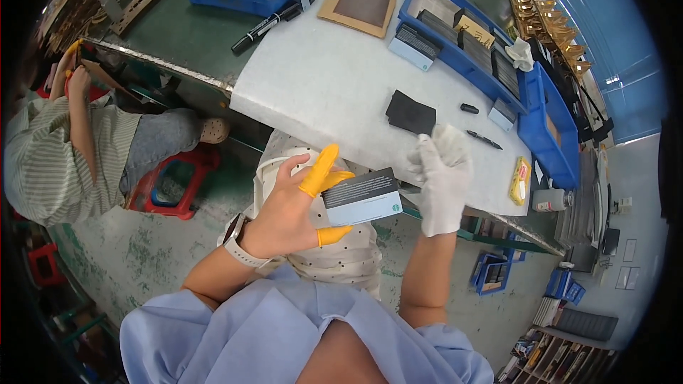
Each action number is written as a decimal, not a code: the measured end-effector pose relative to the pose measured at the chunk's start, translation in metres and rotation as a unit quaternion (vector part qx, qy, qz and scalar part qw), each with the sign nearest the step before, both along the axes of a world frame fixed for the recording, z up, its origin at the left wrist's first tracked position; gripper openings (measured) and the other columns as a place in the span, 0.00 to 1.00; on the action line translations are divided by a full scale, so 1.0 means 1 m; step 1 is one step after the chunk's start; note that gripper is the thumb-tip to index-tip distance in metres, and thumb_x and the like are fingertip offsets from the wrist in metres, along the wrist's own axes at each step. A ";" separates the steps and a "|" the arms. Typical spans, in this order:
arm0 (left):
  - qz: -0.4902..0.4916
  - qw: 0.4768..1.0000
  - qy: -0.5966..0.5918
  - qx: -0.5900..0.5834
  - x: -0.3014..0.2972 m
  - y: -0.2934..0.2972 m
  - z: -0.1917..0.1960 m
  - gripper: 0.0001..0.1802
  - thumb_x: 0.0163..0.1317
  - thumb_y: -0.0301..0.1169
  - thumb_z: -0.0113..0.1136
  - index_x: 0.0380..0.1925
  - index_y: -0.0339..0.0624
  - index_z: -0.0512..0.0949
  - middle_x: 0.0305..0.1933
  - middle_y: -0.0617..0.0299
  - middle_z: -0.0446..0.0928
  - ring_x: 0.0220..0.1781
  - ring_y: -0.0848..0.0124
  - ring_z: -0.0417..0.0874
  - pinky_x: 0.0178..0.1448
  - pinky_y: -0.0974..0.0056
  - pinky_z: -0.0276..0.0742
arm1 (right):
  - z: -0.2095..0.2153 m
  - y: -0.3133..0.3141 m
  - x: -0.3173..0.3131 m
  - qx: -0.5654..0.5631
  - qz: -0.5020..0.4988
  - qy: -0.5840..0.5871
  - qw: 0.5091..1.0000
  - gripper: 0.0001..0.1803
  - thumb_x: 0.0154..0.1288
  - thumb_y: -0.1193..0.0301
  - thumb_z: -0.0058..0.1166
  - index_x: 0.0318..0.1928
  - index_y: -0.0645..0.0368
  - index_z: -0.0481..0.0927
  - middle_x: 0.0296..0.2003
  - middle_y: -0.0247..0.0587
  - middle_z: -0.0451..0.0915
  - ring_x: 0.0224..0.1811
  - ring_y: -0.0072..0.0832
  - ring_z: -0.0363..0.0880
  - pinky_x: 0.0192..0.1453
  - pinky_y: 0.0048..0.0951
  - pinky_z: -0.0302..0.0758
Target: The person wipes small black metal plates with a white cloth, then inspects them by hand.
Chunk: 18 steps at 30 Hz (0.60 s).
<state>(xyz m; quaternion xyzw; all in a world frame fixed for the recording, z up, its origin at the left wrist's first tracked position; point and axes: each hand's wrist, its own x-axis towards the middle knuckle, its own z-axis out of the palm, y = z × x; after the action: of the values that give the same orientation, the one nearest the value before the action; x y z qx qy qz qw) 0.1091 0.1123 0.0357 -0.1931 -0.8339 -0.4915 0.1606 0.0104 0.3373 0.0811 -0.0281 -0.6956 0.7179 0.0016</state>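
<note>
left hand [284, 213] holds a card [361, 198]; a blue tray [464, 64] contains dark stacks [475, 50]

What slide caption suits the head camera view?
Yellow-capped fingers of the left hand hold a black and blue card, with the white-gloved right hand alongside.

Person's wearing lt-blue top [235, 334], dotted off-wht bottoms [338, 267]. L hand [281, 210] is sporting yel finger cots [320, 173], wht-strap watch [240, 247]; R hand [445, 181] is wearing wht glove [442, 206].

Table [306, 75] (white-covered): blue trays [466, 59], black pen [484, 140], yellow packet [520, 180]
</note>
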 end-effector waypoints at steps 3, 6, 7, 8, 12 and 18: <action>-0.006 1.000 -0.019 -0.019 0.001 -0.001 0.005 0.60 0.52 0.36 0.84 0.81 0.36 0.58 0.64 0.58 0.85 0.65 0.61 0.83 0.83 0.44 0.53 | 0.002 0.006 0.003 0.038 -0.033 -0.022 0.998 0.12 0.74 0.77 0.66 0.52 0.58 0.77 0.42 0.38 0.85 0.32 0.19 0.84 0.31 0.19 0.78; -0.021 0.999 -0.024 -0.044 -0.002 0.002 0.007 0.60 0.51 0.38 0.85 0.80 0.37 0.60 0.64 0.58 0.84 0.67 0.60 0.81 0.83 0.44 0.53 | -0.007 -0.012 0.024 0.080 0.153 0.111 0.979 0.10 0.73 0.81 0.66 0.50 0.60 0.79 0.46 0.33 0.82 0.44 0.16 0.81 0.48 0.19 0.78; -0.001 0.999 -0.006 -0.043 -0.001 0.003 0.006 0.60 0.50 0.40 0.86 0.80 0.37 0.61 0.65 0.57 0.83 0.69 0.58 0.79 0.82 0.44 0.54 | 0.002 -0.017 0.030 0.005 0.115 -0.001 0.993 0.11 0.73 0.81 0.66 0.50 0.60 0.79 0.47 0.29 0.80 0.50 0.14 0.77 0.59 0.20 0.75; 0.019 0.999 0.012 -0.042 0.000 0.003 0.005 0.61 0.49 0.42 0.86 0.80 0.38 0.62 0.66 0.57 0.82 0.70 0.56 0.78 0.82 0.44 0.55 | 0.002 -0.017 0.030 0.005 0.116 -0.005 0.993 0.11 0.73 0.81 0.66 0.50 0.60 0.79 0.47 0.29 0.80 0.50 0.14 0.77 0.59 0.20 0.75; 0.071 0.997 -0.008 -0.020 0.000 -0.003 0.000 0.59 0.46 0.46 0.87 0.77 0.39 0.67 0.70 0.56 0.80 0.72 0.51 0.74 0.80 0.44 0.58 | 0.007 -0.014 0.029 0.013 0.062 0.026 0.998 0.09 0.74 0.82 0.64 0.49 0.60 0.77 0.48 0.27 0.78 0.51 0.13 0.75 0.61 0.19 0.74; 0.045 0.995 0.071 -0.045 -0.004 -0.006 -0.003 0.47 0.45 0.49 0.86 0.65 0.41 0.80 0.69 0.56 0.78 0.72 0.51 0.75 0.77 0.46 0.63 | 0.005 -0.025 0.031 -0.011 0.062 0.017 0.998 0.13 0.73 0.81 0.66 0.52 0.61 0.77 0.50 0.30 0.78 0.53 0.14 0.76 0.64 0.20 0.74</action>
<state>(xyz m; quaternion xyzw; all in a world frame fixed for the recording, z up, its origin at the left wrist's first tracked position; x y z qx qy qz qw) 0.1048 0.1062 0.0331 -0.1969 -0.8493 -0.4312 0.2322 0.0414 0.3122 0.0858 0.0275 -0.6881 0.7244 -0.0317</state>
